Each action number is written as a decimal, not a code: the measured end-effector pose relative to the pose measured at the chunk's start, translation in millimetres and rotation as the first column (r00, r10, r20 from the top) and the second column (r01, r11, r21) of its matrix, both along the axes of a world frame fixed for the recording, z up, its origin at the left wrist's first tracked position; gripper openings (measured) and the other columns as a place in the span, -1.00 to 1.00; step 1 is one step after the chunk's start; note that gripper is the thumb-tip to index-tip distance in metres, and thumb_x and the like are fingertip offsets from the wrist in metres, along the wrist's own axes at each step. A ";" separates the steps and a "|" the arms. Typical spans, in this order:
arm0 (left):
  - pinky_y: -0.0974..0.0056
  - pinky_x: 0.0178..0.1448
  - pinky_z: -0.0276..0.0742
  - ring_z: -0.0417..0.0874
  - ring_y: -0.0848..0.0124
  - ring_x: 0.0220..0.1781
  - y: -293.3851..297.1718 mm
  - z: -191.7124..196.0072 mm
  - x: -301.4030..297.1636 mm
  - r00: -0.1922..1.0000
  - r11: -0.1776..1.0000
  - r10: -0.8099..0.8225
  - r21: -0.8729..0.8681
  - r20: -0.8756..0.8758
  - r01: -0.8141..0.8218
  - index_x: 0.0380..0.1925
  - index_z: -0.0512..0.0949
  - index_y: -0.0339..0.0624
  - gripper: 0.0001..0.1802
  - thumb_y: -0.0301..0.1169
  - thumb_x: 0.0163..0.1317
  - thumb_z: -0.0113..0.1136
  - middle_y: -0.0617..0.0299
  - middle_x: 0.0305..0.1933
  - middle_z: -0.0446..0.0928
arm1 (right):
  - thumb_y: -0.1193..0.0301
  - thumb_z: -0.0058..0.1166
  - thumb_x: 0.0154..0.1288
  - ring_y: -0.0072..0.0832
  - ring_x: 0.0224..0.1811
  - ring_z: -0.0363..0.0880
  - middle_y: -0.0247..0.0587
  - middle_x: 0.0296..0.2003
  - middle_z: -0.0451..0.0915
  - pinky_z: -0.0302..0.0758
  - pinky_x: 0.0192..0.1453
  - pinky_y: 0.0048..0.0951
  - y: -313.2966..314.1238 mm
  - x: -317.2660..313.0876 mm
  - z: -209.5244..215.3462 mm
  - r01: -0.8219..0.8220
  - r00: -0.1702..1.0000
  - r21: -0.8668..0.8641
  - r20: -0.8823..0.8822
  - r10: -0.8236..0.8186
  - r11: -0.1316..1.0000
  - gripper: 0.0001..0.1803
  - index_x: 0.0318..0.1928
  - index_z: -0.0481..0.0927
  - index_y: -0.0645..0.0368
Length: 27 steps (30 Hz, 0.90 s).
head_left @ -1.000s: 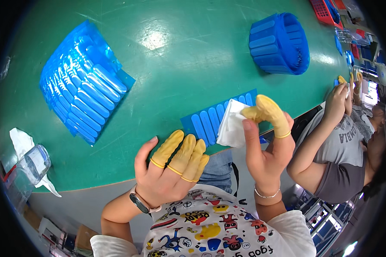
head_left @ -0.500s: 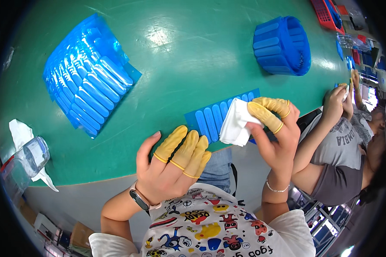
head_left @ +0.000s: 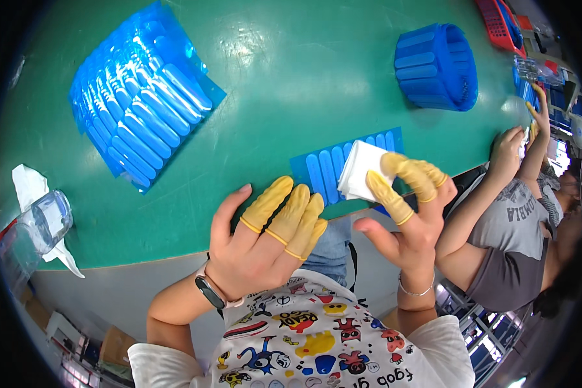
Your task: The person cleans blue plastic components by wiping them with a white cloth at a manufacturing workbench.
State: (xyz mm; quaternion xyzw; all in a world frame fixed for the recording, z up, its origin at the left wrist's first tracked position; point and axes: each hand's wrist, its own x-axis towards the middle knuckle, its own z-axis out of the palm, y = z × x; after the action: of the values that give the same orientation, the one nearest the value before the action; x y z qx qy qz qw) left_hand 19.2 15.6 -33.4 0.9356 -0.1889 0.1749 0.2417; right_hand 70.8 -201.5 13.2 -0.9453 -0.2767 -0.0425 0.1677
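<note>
A fanned stack of blue ribbed plastic trays point(head_left: 139, 103) lies at the upper left of the green table point(head_left: 291, 77), wrapped in clear blue film. A round bundle of the same blue ribbed trays point(head_left: 436, 64) stands on its side at the upper right, with a red basket point(head_left: 498, 22) beyond it near the far edge. At the left edge a clear plastic bottle point(head_left: 42, 223) lies on crumpled white paper point(head_left: 29, 187).

One single blue ribbed tray point(head_left: 333, 169) lies flat at the near edge of the table, between the two hands. The right hand point(head_left: 410, 216), with yellow finger cots on its thumb and fingers, pinches a folded white cloth point(head_left: 362, 171) between thumb and fingertips, pressing it on the tray's right part. The left hand point(head_left: 265, 239) is spread flat and holds nothing; its cot-covered fingers lie together at the table edge, just beside the tray's left end. A neighbouring person's hands point(head_left: 520, 139) work at the table's right edge.
</note>
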 end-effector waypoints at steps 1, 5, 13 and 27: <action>0.02 0.24 0.41 0.62 0.27 0.05 0.5 0.4 0.0 1.000 1.000 -0.006 0.002 0.003 0.006 -0.11 0.69 -0.04 -0.68 -0.27 0.11 0.37 0.27 -0.02 0.64 | 0.15 0.39 -0.01 -0.30 0.02 0.47 -0.28 0.06 0.60 0.11 0.12 -0.22 0.7 -1.1 -0.3 0.000 1.000 0.003 -0.005 0.000 1.000 -0.51 -0.03 0.72 0.03; 0.01 0.24 0.41 0.62 0.27 0.06 -0.6 -1.4 0.9 1.000 1.000 -0.007 -0.002 0.018 0.007 -0.11 0.69 -0.04 -0.68 -0.26 0.11 0.37 0.26 -0.01 0.64 | 0.25 0.35 0.05 -0.31 0.02 0.47 -0.28 0.04 0.61 0.13 0.07 -0.22 4.1 4.9 -16.8 -0.045 0.995 -0.021 0.083 0.047 0.999 -0.59 -0.04 0.72 0.03; 0.01 0.24 0.42 0.62 0.26 0.08 2.5 -3.8 -4.4 1.000 1.000 -0.002 -0.011 0.014 0.002 -0.19 0.68 -0.04 -0.73 -0.26 0.10 0.37 0.28 -0.01 0.65 | 0.56 0.38 -0.06 -0.29 -0.27 0.50 -0.17 -0.14 0.63 0.33 -0.21 -0.30 25.8 9.4 -16.9 0.019 0.991 0.138 0.126 -0.037 0.990 -0.66 -0.17 0.71 0.21; 0.13 0.18 0.48 0.64 0.30 0.08 4.9 -2.0 -0.6 0.999 0.992 0.034 -0.120 -0.018 -0.036 -0.09 0.66 -0.06 -0.68 -0.30 0.14 0.37 0.28 -0.01 0.64 | 0.54 0.41 -0.06 -0.36 -0.34 0.43 -0.27 -0.22 0.59 0.26 -0.23 -0.33 38.8 5.2 -16.4 -0.094 0.995 0.156 0.053 0.087 0.983 -0.61 -0.12 0.71 0.14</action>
State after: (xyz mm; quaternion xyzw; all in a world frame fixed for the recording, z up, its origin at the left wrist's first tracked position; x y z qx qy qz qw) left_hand 18.6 20.5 -35.4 0.9238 -0.1596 0.1827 0.2962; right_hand 76.0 -162.8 -3.2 -0.9141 -0.3190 -0.0786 0.2378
